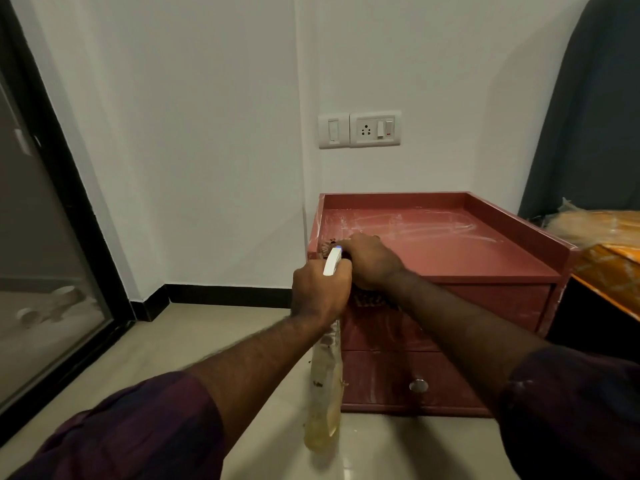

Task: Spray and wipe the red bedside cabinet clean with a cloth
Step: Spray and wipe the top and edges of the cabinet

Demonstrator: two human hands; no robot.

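Red bedside cabinet [485, 258] stands against the wall, its top streaked wet toward the back. Spray bottle [325, 393] hangs just off the cabinet's front-left corner, left hand [320, 294] clenched round its neck. Right hand [372, 263] sits on that corner, fingers curled over the cloth [374, 301], which drapes down the cabinet front. Looks like the wiping step. Hold the bottle clear, press flat, overlap passes from corner to back rim, clear the streaks.

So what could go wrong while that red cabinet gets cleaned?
The bottle in the left hand seems to point toward the wall; spray could drift to the socket above the cabinet. Its nozzle sits close by the right hand on the cloth, so a squeeze may wet that hand instead. Wet streaks on top may dry as marks.
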